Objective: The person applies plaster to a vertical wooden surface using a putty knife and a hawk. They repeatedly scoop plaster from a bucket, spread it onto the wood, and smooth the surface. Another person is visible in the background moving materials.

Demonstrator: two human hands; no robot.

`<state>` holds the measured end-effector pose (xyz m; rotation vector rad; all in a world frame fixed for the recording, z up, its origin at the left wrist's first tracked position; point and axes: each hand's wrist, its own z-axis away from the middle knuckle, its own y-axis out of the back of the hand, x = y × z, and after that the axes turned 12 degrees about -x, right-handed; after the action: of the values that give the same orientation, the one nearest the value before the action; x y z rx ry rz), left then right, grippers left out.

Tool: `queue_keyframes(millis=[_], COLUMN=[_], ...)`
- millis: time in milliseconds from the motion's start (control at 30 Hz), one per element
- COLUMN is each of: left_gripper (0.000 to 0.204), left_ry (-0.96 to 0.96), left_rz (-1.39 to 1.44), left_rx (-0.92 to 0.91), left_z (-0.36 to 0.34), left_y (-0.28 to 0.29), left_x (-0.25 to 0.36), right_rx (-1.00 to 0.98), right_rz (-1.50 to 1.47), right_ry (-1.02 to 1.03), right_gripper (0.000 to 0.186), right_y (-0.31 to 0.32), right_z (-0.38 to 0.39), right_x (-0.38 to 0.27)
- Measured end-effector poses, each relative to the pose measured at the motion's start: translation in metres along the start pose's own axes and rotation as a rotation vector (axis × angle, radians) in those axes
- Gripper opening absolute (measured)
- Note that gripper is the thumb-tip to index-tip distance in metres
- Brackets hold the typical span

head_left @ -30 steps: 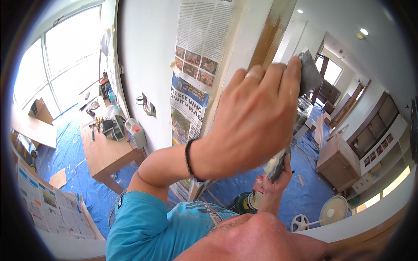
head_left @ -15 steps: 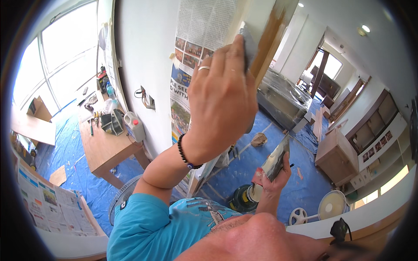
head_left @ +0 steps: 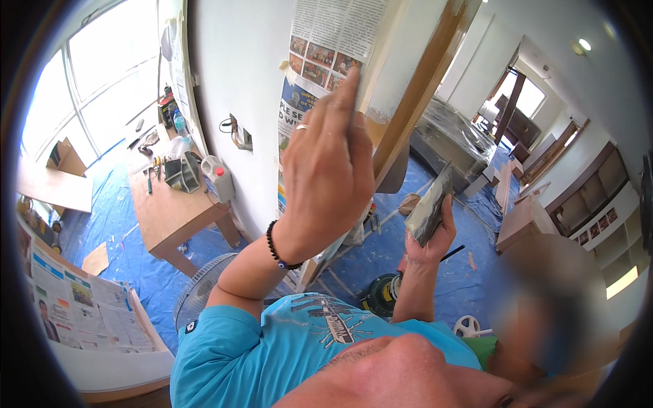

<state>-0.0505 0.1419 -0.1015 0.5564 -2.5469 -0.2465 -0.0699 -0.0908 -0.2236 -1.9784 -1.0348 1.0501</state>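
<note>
My left hand (head_left: pixel 326 163), with a ring and a beaded bracelet, is raised at a wall edge and closed on a thin grey putty blade (head_left: pixel 352 129), mostly hidden behind the fingers. Its index finger stretches up over newspaper (head_left: pixel 337 34) stuck to the white wall. Beside the blade runs a pale, smeared strip (head_left: pixel 388 95) along a brown wooden edge (head_left: pixel 423 88). Lower and to the right, my right hand (head_left: pixel 433 238) grips a flat metal plate (head_left: pixel 441 190) from beneath. Cream putty (head_left: pixel 423 209) lies on the plate.
A wooden table (head_left: pixel 160 221) with tools and a white jug (head_left: pixel 218 178) stands left. Near my left elbow is a fan (head_left: pixel 204 289). Blue sheeting (head_left: pixel 129 285) covers the floor, with a dark green container (head_left: pixel 381 296) on it. A blurred person (head_left: pixel 551 306) is close at right.
My left hand has drawn back down and left from the wooden edge, turning the blade edge-on. My right hand has lifted the plate slightly. A person has come into view at right.
</note>
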Motion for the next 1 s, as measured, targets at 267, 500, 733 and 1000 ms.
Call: queue_keyframes(millis=[267,500,733,1000], left_gripper=[0.048,0.053,0.039,0.022], left_ry=[-0.143,-0.323,0.058,0.587], left_rz=[-0.203,0.161,0.52,0.764], left_rx=[0.059,-0.217,0.028,-0.208], left_z=[-0.004,0.052,0.131,0.157], left_y=[-0.035,-0.024,0.004,0.035], left_x=[0.006,0.024,-0.04,-0.044], right_rx=[-0.142,0.004,0.071,0.047], right_rz=[-0.051,-0.004,-0.058,0.325], right_ry=[-0.005,0.02,0.031,0.22], right_gripper=[0.032,0.035,0.036,0.036], right_y=[-0.008,0.002,0.001,-0.021], right_z=[0.001,0.017,0.044,0.057], right_x=[0.008,0.005,0.034,0.067])
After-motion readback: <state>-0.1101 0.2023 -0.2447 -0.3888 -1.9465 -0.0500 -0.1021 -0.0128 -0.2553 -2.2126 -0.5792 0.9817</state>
